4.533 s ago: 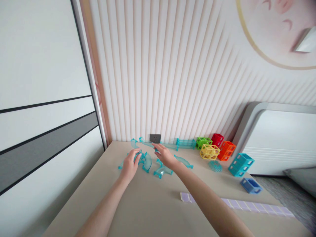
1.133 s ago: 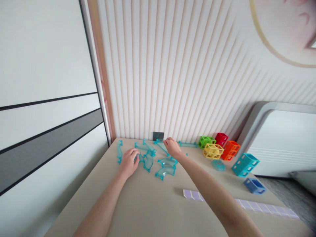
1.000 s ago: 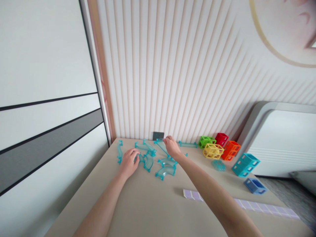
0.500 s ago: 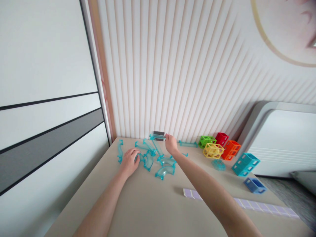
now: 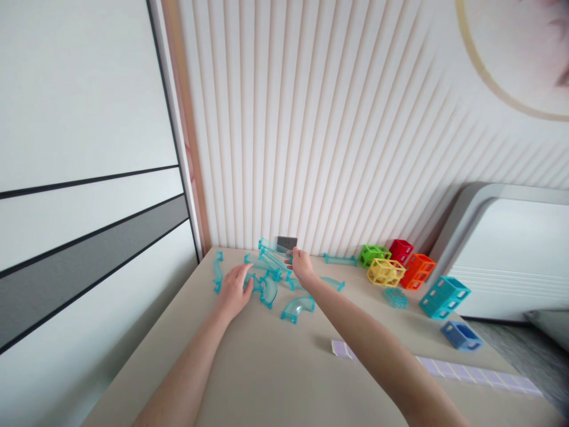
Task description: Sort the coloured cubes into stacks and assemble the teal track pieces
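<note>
My right hand (image 5: 301,265) is closed on the near end of translucent teal straight track pieces (image 5: 274,257), which slant up and left toward the wall; I cannot tell whether it grips one or two. My left hand (image 5: 235,290) rests low over the table, its fingers stretched and thumb apart, beside a heap of teal track pieces. Close by its thumb lies a curved track piece (image 5: 269,292). Another curved piece (image 5: 297,307) is nearer me, below my right hand. At the far left sits a wavy track piece (image 5: 217,271).
Against the ribbed wall lies a straight teal track (image 5: 340,260), near a dark wall socket (image 5: 287,242). To the right stand green (image 5: 374,255), yellow (image 5: 386,271), orange (image 5: 418,271) and teal (image 5: 444,296) block frames. A purple strip (image 5: 475,373) lies under my right forearm.
My right hand has moved slightly left and down, and the straight track pieces have shifted left with it. My left hand's index finger has stretched out more.
</note>
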### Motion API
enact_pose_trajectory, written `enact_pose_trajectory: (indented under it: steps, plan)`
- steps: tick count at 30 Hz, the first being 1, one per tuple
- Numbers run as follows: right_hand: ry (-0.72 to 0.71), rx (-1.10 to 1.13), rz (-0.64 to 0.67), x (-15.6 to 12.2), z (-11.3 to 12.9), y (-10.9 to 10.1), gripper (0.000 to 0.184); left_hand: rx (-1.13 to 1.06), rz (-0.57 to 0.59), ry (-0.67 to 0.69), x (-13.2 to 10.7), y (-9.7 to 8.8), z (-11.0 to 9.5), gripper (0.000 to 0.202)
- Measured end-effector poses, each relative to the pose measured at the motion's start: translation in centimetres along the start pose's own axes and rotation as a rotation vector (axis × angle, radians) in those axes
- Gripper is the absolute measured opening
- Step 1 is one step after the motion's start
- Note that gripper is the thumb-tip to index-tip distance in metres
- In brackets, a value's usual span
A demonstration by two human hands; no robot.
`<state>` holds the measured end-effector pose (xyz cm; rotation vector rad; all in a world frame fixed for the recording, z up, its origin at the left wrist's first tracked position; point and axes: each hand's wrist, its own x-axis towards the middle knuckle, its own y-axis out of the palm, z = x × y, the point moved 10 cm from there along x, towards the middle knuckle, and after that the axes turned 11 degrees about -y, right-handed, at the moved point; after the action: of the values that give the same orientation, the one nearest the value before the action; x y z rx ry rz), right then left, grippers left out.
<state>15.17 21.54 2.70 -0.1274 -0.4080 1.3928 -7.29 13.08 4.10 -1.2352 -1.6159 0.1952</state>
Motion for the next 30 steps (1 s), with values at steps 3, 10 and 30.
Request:
enact_pose_trajectory:
  steps: [3, 10, 30]
  plan:
    - [-0.055, -0.079, 0.067, -0.5, 0.3, 0.7, 0.048, -0.022, -0.031, 0.001, 0.1, -0.2, 0.0, 0.054]
    - [-0.236, -0.328, 0.261, -2.6, 2.0, 2.5, 0.038, -0.021, 0.026, -0.002, 0.0, 0.3, 0.0, 0.044]
    - [-0.008, -1.094, 0.172, 0.2, -6.1, -14.3, 0.047, -0.071, -0.104, -0.054, 0.4, -2.1, 0.3, 0.013]
